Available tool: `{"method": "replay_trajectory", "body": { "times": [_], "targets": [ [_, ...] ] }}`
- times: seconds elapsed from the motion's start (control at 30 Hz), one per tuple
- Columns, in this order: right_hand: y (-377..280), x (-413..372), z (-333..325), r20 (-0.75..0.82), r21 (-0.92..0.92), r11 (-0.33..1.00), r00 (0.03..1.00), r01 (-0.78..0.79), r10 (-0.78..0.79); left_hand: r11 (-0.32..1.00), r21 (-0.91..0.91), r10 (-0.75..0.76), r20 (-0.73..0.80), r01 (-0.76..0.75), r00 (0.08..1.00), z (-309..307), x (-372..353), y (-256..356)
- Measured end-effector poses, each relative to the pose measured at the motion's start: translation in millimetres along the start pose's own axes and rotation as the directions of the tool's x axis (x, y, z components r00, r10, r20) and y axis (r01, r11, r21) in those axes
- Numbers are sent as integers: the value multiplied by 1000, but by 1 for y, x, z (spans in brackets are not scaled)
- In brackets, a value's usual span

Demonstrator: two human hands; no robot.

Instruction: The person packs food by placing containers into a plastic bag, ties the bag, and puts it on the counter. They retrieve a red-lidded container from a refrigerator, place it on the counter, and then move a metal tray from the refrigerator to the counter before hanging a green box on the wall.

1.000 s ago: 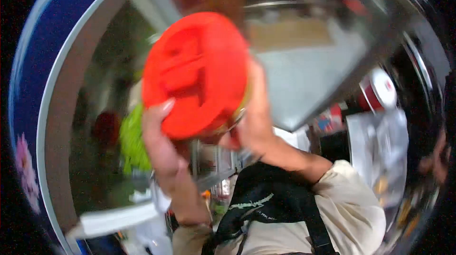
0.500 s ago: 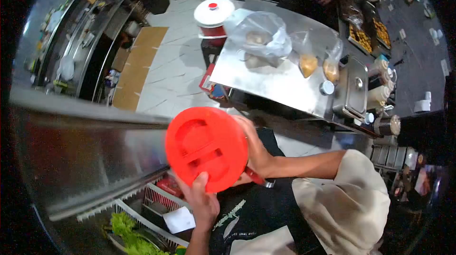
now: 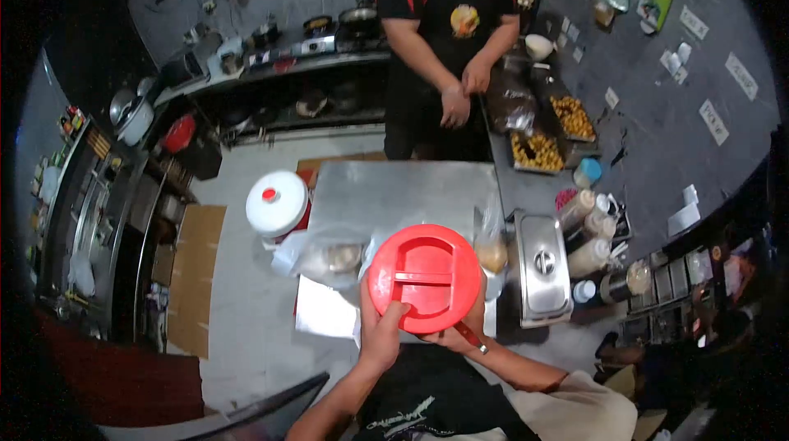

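Observation:
Both hands hold a round container with a red lid [image 3: 424,278], its recessed top and crossbar handle facing up at me. My left hand [image 3: 381,337] grips its left side, the thumb resting on the lid's near rim. My right hand [image 3: 450,339] is closed around the right side and underside, its fingers mostly hidden by the lid. A red handle with a metal end [image 3: 471,337] juts out by my right hand; the rest of that tool is hidden. Below the container's far side lies a steel table [image 3: 403,190], with a clear plastic bag [image 3: 325,258] to the left.
A lidded steel pan [image 3: 543,268] and several squeeze bottles [image 3: 588,256] stand to the right. A white-lidded red pot [image 3: 277,204] is at the table's left. Across the table stands a person [image 3: 448,46] with hands together, near trays of yellow pieces [image 3: 538,152]. A dark door edge [image 3: 271,408] lies lower left.
My view has swung from the open cold cabinet with lettuce to the steel table. The red-lidded container has come with my hands over the table's near side. The co-worker is now more fully visible.

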State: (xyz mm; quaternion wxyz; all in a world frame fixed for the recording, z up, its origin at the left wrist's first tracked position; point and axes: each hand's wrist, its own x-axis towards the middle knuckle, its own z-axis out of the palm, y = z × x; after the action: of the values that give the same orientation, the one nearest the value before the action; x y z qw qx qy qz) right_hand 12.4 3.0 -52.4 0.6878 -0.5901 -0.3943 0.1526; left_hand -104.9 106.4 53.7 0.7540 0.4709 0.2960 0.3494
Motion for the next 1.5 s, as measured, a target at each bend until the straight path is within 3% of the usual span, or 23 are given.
{"method": "replay_trajectory", "body": {
  "times": [0.23,0.37,0.43,0.6,0.63,0.73,0.83,0.93,0.97,1.13,1.27,1.33,1.43,1.5],
  "targets": [
    [7,44,-16,37,-27,1000,999,-10,11,997,73,23,155,-35,988,33,58,11],
    [3,54,-16,104,-49,999,994,-8,13,993,112,0,166,-19,986,27,62,2],
    [4,49,-14,192,-66,997,981,-29,41,985,164,-65,75,52,995,15,51,1],
    [16,8,-2,406,-86,995,910,-56,86,974,220,94,-197,-49,976,-18,-11,-22],
    [19,-1,4,457,-80,994,884,-69,98,980,189,84,-149,-55,985,-32,-23,-20],
    [16,-18,29,646,-44,994,757,-95,101,972,209,169,-321,-105,932,-50,-67,-41],
    [2,-51,68,806,42,993,591,-109,31,982,100,190,-513,-162,837,-67,-138,-48],
    [-14,-85,115,908,111,980,417,-163,-33,994,72,109,-723,-82,682,-86,-186,-38],
    [-26,-115,134,933,146,976,351,-162,-81,995,95,99,-758,-42,645,-104,-231,-39],
    [-81,-202,201,961,271,932,128,-241,-246,964,174,236,-906,-199,350,-128,-336,-25],
    [-140,-277,258,923,381,887,60,-262,-379,951,272,287,-954,-145,91,-162,-432,21],
    [-170,-313,289,896,440,861,64,-256,-439,907,391,389,-920,-155,-43,-187,-470,47],
    [-218,-361,339,853,521,818,114,-245,-509,893,390,358,-918,-223,-172,-240,-526,71],
    [-247,-392,379,826,564,791,156,-236,-542,829,427,360,-902,-360,-240,-277,-561,86]
  ]
}}
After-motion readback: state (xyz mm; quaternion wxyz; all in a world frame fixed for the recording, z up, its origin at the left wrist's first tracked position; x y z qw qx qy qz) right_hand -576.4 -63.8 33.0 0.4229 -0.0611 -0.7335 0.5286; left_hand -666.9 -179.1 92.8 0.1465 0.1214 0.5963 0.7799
